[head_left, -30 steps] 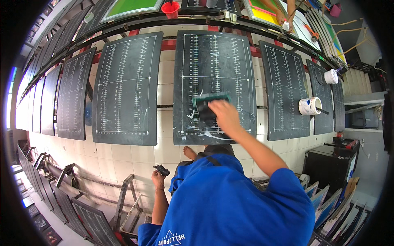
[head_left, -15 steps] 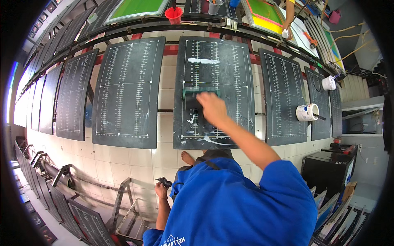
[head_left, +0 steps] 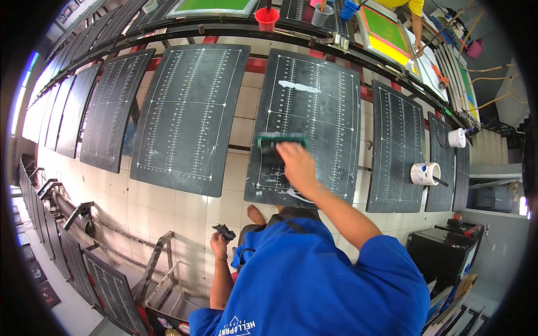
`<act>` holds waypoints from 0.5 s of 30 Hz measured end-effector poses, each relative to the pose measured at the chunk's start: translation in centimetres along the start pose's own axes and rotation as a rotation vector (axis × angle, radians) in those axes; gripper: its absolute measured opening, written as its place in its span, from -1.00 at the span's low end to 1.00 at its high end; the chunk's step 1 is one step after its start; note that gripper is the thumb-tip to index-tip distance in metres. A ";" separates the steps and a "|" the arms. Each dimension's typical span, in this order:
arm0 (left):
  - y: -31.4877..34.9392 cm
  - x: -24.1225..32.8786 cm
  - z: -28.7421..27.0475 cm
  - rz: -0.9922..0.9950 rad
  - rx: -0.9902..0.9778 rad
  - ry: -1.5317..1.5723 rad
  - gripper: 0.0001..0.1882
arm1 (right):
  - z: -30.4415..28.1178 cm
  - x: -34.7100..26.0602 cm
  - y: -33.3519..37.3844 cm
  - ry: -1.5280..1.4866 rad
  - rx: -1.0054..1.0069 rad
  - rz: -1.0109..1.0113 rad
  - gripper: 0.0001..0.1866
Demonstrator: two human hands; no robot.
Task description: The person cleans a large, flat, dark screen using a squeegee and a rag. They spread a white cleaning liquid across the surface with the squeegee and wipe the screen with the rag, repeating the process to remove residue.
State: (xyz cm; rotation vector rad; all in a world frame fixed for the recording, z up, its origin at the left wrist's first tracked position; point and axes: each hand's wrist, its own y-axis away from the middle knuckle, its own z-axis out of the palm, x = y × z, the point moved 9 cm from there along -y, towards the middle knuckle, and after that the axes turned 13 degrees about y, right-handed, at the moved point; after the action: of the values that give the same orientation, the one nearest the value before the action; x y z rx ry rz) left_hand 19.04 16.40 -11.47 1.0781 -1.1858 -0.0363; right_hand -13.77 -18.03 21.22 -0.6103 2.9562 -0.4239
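Note:
My right hand (head_left: 300,166) is closed round a squeegee (head_left: 272,155), a dark, wide tool with a green strip along its far edge. It lies against a dark board (head_left: 330,101) marked with white ruler lines. A thick white paste streak (head_left: 298,86) crosses the board's far part, and thinner white smears (head_left: 300,196) mark its near edge. Down at my left side, away from the board, my left hand (head_left: 218,245) grips a crumpled black rag (head_left: 225,231). Motion blurs the squeegee and the right fingers a little.
Similar boards stand left (head_left: 188,117) and right (head_left: 397,145). A stained white tub (head_left: 425,174) and a smaller white pot (head_left: 457,138) sit at right. Beyond a dark rail are a red cup (head_left: 267,19), framed screens (head_left: 386,33) and another person's arm (head_left: 417,28).
My right hand has drawn the squeegee nearer to me along the board. The whole view has tilted, so the boards appear slanted. My left hand still grips the rag.

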 end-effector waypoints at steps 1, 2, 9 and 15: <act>0.5 0.0 -0.7 -0.009 0.024 -0.014 -0.77 | 0.6 1.3 -2.7 0.007 0.065 0.005 -0.60; 0.9 -0.1 -1.6 -0.016 0.049 -0.028 -0.77 | 1.6 2.8 -5.5 0.022 0.096 0.024 -0.63; 4.6 -2.7 -7.3 -0.107 0.137 -0.076 -0.77 | 3.9 8.3 -15.1 0.050 0.107 0.084 -0.74; 3.1 -5.8 -7.0 -0.112 0.132 -0.117 -0.76 | 0.0 -2.0 0.0 0.030 -0.104 -0.058 -0.54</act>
State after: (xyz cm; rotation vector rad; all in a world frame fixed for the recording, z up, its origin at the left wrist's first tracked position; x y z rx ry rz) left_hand 20.31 25.74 -13.32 1.2721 -1.2446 -0.1108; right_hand -11.95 -17.21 21.32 -0.7092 3.0106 -0.2878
